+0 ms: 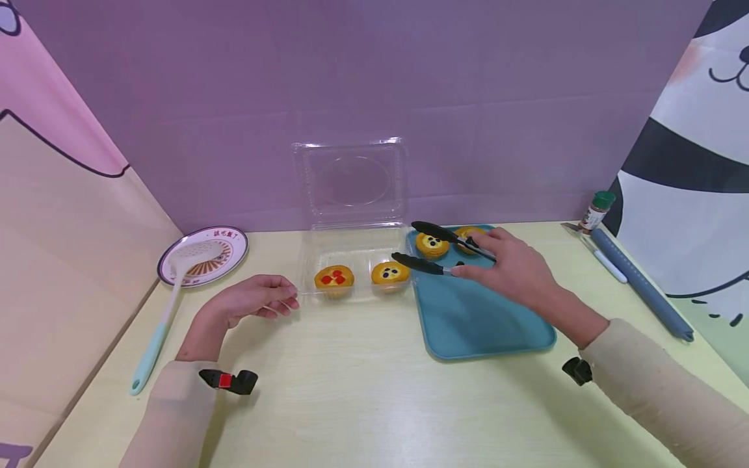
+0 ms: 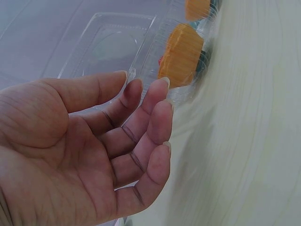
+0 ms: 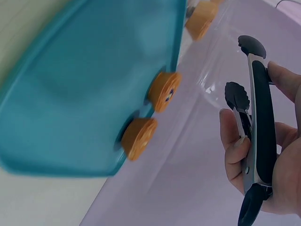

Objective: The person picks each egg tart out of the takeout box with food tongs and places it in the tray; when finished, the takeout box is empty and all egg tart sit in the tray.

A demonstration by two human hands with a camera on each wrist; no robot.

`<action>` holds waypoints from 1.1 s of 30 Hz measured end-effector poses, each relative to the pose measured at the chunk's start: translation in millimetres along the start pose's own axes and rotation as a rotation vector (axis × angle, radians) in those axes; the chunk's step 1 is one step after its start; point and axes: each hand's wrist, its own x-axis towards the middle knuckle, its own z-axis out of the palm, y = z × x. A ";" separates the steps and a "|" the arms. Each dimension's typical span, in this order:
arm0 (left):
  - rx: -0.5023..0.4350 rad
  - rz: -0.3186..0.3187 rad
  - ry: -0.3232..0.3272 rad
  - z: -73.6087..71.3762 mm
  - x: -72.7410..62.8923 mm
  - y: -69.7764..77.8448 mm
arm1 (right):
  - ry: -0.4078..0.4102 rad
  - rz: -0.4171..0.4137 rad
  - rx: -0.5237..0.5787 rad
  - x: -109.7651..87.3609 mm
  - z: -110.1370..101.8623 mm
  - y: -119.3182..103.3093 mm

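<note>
My right hand holds a pair of black-tipped tongs over the back left of a blue tray. The tongs' tips are spread apart with nothing between them. Two egg tarts sit at the tray's back: one tart with dark dots and another partly behind the tongs. A clear plastic container stands to the left, lid up. In it are a red-topped tart and a dark-dotted tart. My left hand pinches the container's front left rim between thumb and index finger, other fingers loosely bent.
On the left a patterned plate carries the head of a slotted turner. A green-capped jar, a white-handled knife and a long grey-blue rolled item lie at right. A purple backdrop rises behind the table.
</note>
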 end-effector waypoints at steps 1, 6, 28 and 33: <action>-0.003 -0.004 0.000 0.1 -0.3 0.3 | -0.001 -0.006 0.003 -0.1 1.0 -2.8; 0.001 -0.003 0.000 0.6 -0.8 2.3 | -0.008 -0.041 0.016 0.4 8.0 -13.3; 0.009 -0.015 0.002 1.1 -0.9 3.0 | -0.132 -0.090 0.046 34.9 17.9 -53.1; 0.010 -0.015 0.003 0.6 -1.0 2.6 | -0.159 -0.073 0.025 46.9 20.9 -62.4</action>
